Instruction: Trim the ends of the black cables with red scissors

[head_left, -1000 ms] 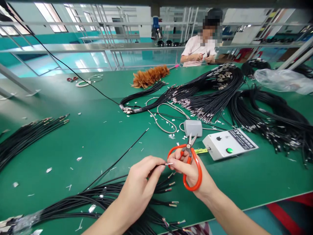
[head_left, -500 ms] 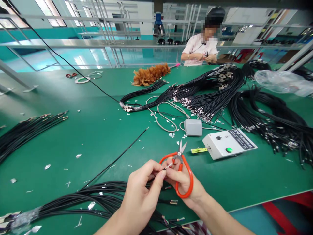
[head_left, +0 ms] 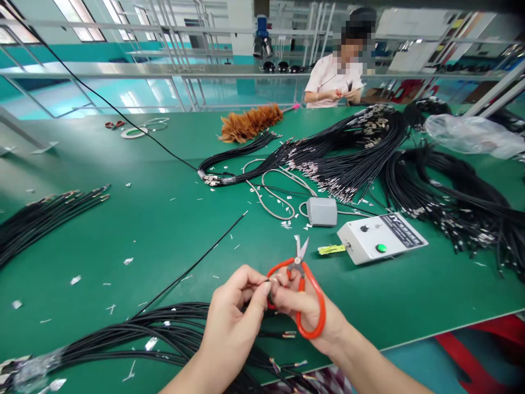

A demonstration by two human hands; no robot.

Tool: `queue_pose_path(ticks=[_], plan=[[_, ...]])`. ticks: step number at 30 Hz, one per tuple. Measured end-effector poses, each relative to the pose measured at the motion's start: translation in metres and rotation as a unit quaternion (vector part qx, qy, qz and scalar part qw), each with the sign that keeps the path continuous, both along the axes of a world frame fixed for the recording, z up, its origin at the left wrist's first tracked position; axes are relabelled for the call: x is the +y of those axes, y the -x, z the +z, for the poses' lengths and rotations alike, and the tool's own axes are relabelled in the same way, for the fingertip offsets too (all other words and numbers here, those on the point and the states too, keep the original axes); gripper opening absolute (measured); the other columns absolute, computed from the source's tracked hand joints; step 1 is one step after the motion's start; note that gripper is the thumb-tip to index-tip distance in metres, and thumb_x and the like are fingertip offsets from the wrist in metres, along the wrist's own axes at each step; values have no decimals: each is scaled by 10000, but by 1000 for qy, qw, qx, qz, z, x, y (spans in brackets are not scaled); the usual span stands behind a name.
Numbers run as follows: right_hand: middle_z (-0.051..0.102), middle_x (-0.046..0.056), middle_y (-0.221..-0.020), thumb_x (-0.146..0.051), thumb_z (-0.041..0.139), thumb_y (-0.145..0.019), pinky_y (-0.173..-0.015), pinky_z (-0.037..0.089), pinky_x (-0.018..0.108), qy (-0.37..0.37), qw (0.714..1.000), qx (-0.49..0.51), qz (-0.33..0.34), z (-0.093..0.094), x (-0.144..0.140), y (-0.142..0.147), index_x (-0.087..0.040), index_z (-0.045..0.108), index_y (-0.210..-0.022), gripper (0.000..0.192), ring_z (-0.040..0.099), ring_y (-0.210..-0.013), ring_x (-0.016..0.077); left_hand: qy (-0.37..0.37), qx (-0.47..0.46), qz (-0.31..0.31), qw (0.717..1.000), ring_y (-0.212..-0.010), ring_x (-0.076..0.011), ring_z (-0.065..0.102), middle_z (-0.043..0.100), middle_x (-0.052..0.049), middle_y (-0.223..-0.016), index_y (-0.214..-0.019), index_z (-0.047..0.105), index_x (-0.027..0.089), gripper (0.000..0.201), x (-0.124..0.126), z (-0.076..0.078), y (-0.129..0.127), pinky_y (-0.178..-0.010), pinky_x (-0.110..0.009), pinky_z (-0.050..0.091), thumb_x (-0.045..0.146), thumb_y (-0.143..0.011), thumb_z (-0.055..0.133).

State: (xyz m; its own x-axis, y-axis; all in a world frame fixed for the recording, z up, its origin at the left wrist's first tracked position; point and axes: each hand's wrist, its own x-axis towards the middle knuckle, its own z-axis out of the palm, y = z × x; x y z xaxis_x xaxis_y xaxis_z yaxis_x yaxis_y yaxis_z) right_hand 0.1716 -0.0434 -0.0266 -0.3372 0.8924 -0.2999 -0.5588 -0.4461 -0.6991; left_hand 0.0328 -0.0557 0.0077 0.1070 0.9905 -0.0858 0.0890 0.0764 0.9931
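Black cable [head_left: 268, 281] — pinched by the left hand [head_left: 234, 314]; right hand [head_left: 308, 307] grips orange-handled scissors [head_left: 298, 261] — clear wrap [head_left: 39, 365] encircles bundled cables [head_left: 164, 317].

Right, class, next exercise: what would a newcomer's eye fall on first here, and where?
Probably the orange-handled scissors in the right hand, blades parted, beside the left hand pinching a black cable. Next, perhaps, the brown feather duster toward the far side of the green table, then the white box with its green button, right of the hands.
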Motion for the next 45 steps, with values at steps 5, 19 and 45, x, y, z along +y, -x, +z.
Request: queue_pose_path(ticks=[5,19,45], plan=[[589,-33,-705,-261,874,-601,-579,375,213,-2,1000,-6,-22,-6,-2,-4,-184,545,-713,357,514,-621,100,-16,22,-2,1000,-432,-68,430,623,3,-675,-717,581,191,165,2,4,0,-407,-189,344,282,-855,586],[625,-26,-694,-244,865,-609,-592,405,217,-43,999,0,-28,8,10,-12,-186,542,-728,349,558,-633,107,60,-17,-45,997,-490,-88,382,504,24,-549,-715,593,175,264,1,4,3,-450,-195,285,394,-862,578],[589,-48,-716,-185,780,-680,-667,412,225,-59,991,-51,-105,9,7,2,-198,528,-749,262,536,-685,106,206,-175,-47,962,-420,-20,239,436,87,-511,-800,563,158,355,6,-1,9,-388,-133,131,449,-731,753]])
